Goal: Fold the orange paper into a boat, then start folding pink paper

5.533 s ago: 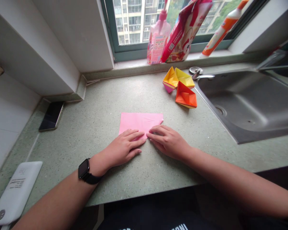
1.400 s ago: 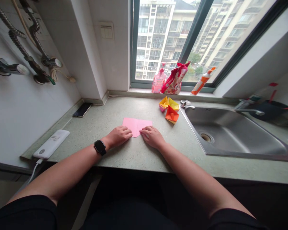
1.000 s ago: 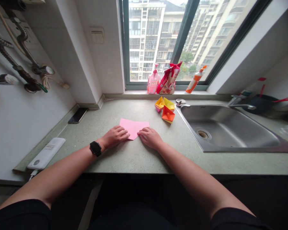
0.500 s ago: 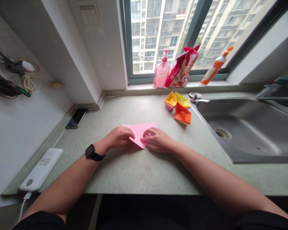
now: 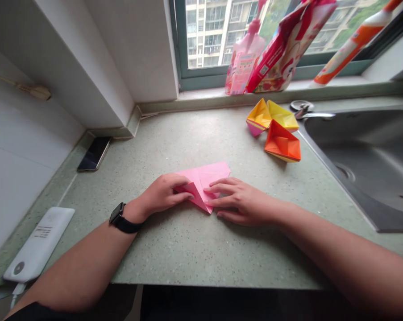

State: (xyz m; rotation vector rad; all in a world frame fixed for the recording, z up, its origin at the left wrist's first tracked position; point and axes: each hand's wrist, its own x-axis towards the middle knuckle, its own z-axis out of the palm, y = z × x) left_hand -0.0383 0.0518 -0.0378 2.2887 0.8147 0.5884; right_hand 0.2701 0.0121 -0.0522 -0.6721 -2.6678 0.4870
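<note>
A sheet of pink paper [image 5: 212,173], partly folded, lies on the counter in front of me. Two of its folds come to a point at the near side. My left hand [image 5: 166,192] is closed on the left flap, pinching it between thumb and fingers so that it stands slightly off the counter. Across the right part of the paper rest the outstretched fingers of my right hand [image 5: 243,200], spread and pressing on the surface. The hands hide the paper's left and right edges in part.
Folded paper pieces, a yellow one [image 5: 281,117] and an orange one [image 5: 283,141] among them, sit by the sink [image 5: 358,196]. A phone [image 5: 94,154] and a white power bank [image 5: 40,243] lie left. A pump bottle [image 5: 244,62] and a bag [image 5: 284,53] stand on the sill.
My view has moved closer and lower. The left flap of the pink paper is folded further inward, and my right hand's fingers have straightened out over the paper.
</note>
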